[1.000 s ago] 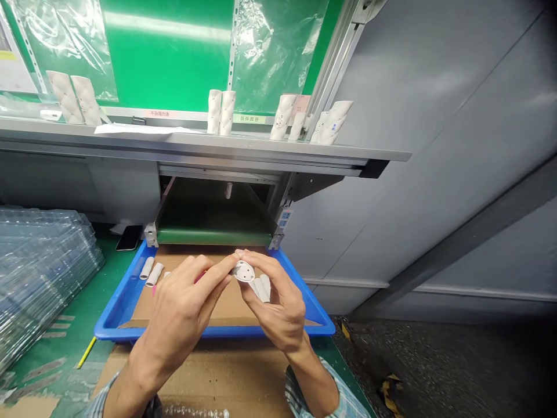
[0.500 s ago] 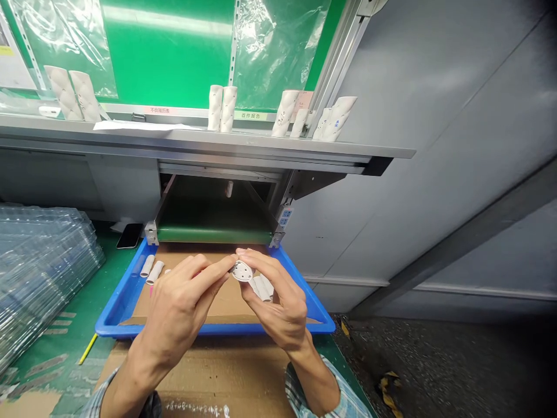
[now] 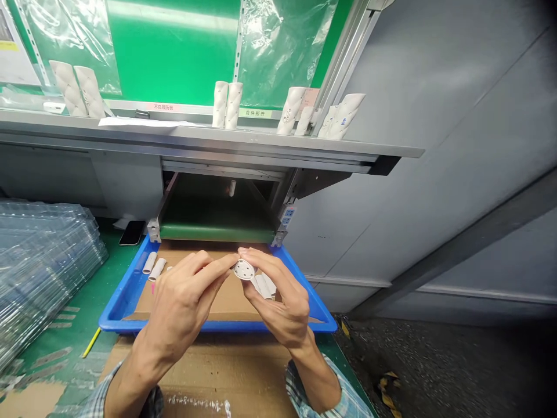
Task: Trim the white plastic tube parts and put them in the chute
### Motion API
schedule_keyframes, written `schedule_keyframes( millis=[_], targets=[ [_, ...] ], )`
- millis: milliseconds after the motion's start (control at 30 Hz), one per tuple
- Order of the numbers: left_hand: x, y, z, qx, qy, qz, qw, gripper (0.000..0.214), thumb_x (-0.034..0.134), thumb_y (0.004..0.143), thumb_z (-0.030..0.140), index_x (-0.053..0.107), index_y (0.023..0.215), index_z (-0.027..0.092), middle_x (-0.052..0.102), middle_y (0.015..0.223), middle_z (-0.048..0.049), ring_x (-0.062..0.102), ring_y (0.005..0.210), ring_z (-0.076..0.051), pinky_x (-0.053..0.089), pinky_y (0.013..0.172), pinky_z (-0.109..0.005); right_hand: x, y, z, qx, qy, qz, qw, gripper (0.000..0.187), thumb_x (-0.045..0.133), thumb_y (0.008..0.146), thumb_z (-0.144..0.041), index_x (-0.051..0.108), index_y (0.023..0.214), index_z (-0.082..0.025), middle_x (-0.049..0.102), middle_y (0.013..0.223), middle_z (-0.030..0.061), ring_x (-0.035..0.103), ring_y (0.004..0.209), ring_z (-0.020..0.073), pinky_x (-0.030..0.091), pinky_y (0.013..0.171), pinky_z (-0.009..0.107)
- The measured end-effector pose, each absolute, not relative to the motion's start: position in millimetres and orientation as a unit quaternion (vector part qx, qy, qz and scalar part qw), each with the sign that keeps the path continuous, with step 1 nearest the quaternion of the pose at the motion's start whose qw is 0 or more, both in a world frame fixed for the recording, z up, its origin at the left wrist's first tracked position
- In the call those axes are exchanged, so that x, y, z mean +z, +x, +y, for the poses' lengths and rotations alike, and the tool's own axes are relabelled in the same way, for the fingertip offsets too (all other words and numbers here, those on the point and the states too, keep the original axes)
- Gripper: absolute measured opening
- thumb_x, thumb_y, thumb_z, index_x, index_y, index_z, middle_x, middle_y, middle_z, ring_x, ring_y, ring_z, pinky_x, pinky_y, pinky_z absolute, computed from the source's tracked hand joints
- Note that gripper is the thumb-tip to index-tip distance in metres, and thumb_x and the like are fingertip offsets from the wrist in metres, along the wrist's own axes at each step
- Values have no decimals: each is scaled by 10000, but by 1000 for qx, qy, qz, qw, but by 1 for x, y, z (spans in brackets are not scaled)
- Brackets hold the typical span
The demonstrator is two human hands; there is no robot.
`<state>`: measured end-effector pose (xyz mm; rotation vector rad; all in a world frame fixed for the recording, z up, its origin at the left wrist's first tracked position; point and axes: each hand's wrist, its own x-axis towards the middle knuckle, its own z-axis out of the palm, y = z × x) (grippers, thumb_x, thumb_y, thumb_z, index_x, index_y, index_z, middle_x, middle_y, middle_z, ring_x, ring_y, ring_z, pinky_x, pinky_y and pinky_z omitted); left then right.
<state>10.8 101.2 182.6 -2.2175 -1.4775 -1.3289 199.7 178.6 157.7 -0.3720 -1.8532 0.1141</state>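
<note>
Between my fingertips is a white cylindrical part, its round end with several small holes turned toward me. My left hand pinches it from the left with thumb and forefinger. From the right, my right hand grips it between thumb and fingers. Both hands are over the near half of a blue tray lined with cardboard. Beyond my left hand, white tubes lie in the tray. More white tubes lie behind my right hand, partly hidden by it.
A green conveyor belt ends over the tray's far side, a small white tube on it. Stacked clear plastic trays stand left, near a phone and yellow stick. White textured tubes stand on the shelf above.
The view has shifted slightly. Both hands keep hold of the white part, whose holed end appears turned a little.
</note>
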Motion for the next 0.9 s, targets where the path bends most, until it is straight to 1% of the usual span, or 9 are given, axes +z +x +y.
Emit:
schedule_keyframes(
  millis=[167, 300, 467, 567, 667, 733, 800, 833, 900],
  targets=[
    [186, 8, 104, -472, -741, -476, 28, 292, 535, 1144, 226, 722, 1365, 264, 713, 995, -24, 632, 860, -163, 487, 776, -261, 158, 200, 179, 77, -153, -790, 589, 500, 709, 974, -24, 687, 1408, -272, 797, 1302, 92, 778, 1211, 263, 669, 1077, 465],
    [188, 11, 104, -511, -716, -474, -38, 268, 613, 1110, 292, 733, 1346, 247, 736, 976, -23, 601, 790, -160, 506, 768, -266, 153, 200, 178, 97, -151, -784, 594, 523, 718, 986, -55, 655, 1457, -272, 800, 1306, 87, 772, 1236, 260, 644, 1119, 460],
    [188, 15, 107, -509, -695, -442, -251, 364, 691, 1044, 323, 736, 1401, 269, 683, 821, 10, 502, 645, -133, 452, 608, -244, 144, 201, 176, 193, -143, -778, 580, 741, 732, 1021, -152, 403, 1674, -269, 761, 1408, 124, 726, 1344, 282, 610, 1163, 498],
    [188, 15, 109, -514, -678, -396, -347, 289, 696, 1028, 306, 807, 1286, 237, 701, 798, -11, 539, 632, -128, 450, 582, -240, 144, 201, 178, 253, -122, -784, 554, 687, 673, 1066, -187, 391, 1681, -304, 672, 1546, 120, 657, 1436, 277, 505, 1261, 565],
    [186, 16, 111, -531, -677, -381, -338, 237, 697, 1029, 274, 839, 1209, 213, 700, 737, -14, 571, 629, -132, 465, 589, -236, 149, 200, 183, 347, -124, -747, 554, 568, 640, 1097, -328, 476, 1640, -299, 525, 1687, 107, 509, 1570, 288, 368, 1344, 593],
    [182, 19, 111, -535, -705, -365, -289, 229, 703, 1033, 247, 836, 1215, 205, 721, 770, -21, 584, 647, -130, 469, 609, -234, 153, 200, 186, 486, -140, -682, 528, 512, 576, 1117, -488, 562, 1579, -269, 558, 1660, 122, 534, 1550, 303, 441, 1301, 564],
    [178, 22, 112, -523, -748, -334, -237, 229, 660, 1064, 225, 828, 1219, 210, 729, 807, -20, 595, 681, -129, 470, 641, -232, 157, 199, 187, 621, -154, -609, 468, 526, 543, 1112, -583, 637, 1505, -247, 720, 1477, 143, 705, 1367, 308, 596, 1149, 513],
    [175, 23, 112, -515, -765, -319, -217, 237, 625, 1086, 221, 823, 1216, 219, 716, 799, -10, 593, 685, -125, 467, 653, -229, 158, 199, 186, 663, -156, -581, 446, 532, 571, 1094, -606, 666, 1470, -242, 787, 1351, 138, 770, 1248, 301, 651, 1053, 473],
    [172, 24, 112, -521, -767, -326, -185, 260, 557, 1126, 239, 802, 1210, 243, 640, 717, 29, 561, 636, -112, 454, 647, -221, 161, 200, 185, 683, -150, -557, 448, 544, 724, 1018, -591, 691, 1439, -248, 837, 1170, 102, 817, 1077, 267, 685, 912, 379]
  ],
)
